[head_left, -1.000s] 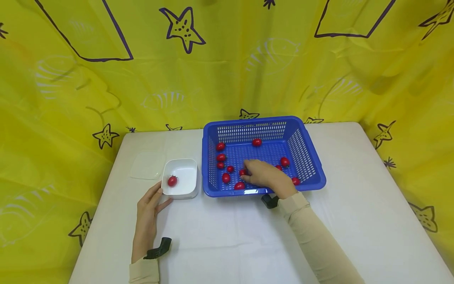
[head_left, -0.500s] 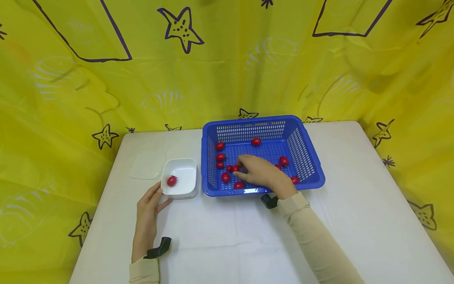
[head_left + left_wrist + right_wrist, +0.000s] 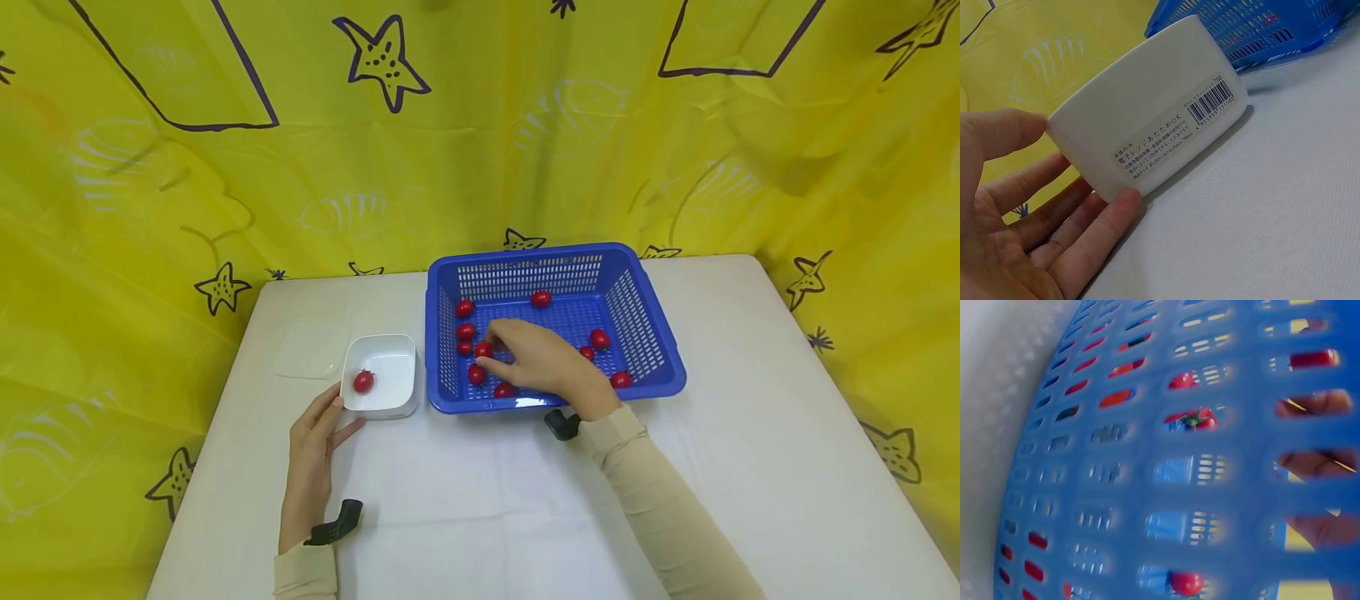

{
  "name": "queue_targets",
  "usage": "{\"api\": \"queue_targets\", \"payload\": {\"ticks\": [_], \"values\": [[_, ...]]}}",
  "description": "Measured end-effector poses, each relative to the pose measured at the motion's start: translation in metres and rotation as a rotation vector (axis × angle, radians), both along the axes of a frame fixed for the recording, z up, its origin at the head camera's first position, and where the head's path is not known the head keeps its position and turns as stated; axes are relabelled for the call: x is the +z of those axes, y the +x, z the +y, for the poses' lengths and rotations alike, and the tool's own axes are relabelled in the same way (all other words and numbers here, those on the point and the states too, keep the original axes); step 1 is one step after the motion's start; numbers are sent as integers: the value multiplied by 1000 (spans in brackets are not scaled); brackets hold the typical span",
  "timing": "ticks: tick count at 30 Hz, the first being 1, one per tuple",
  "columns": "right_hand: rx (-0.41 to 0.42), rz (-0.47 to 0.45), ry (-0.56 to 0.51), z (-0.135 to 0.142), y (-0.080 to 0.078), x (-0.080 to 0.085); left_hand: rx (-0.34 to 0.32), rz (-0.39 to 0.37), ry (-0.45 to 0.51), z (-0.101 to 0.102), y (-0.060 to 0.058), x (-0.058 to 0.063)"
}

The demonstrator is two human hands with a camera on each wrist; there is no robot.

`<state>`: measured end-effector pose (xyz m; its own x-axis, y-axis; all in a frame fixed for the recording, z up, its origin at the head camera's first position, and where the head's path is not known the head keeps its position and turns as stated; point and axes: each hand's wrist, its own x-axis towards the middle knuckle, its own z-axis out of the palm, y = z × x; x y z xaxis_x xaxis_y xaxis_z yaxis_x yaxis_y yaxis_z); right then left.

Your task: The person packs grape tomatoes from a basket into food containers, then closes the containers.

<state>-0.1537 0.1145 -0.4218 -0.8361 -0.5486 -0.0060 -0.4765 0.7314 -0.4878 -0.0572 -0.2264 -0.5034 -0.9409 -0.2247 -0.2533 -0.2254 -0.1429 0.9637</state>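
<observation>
My left hand (image 3: 309, 450) holds a white square container (image 3: 390, 407) by its near-left corner, fingers along the left side and thumb at the near side. The left wrist view shows the labelled wall of this container (image 3: 1141, 94). One cherry tomato (image 3: 363, 382) lies inside it. Over the left half of a blue basket (image 3: 555, 402), my right hand (image 3: 543, 358) pinches a red cherry tomato (image 3: 483, 349) between thumb and fingers. The right wrist view sees these fingers (image 3: 1319, 464) only through the basket's slots.
Several other cherry tomatoes lie in the basket, among them one at the back (image 3: 541, 298) and one at the right (image 3: 599, 338). A clear flat lid (image 3: 307, 350) rests left of the container. A yellow patterned curtain (image 3: 480, 167) hangs behind the white table (image 3: 450, 500).
My right hand has moved left within the basket, bringing the pinched tomato along; a smaller tomato there is now out of sight. My left hand and the container have stayed put.
</observation>
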Motion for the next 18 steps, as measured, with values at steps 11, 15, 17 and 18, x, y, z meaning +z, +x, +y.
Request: {"api": "queue_targets", "payload": {"ticks": [11, 15, 17, 18], "values": [[50, 53, -53, -18, 1, 7, -13, 6, -6, 0, 0, 0], [62, 47, -72, -26, 0, 8, -14, -6, -15, -1, 0, 0], [71, 43, -80, -31, 0, 9, -11, -10, -13, -1, 0, -1], [76, 43, -81, -34, 0, 10, -9, -14, -13, -1, 0, -1]]}}
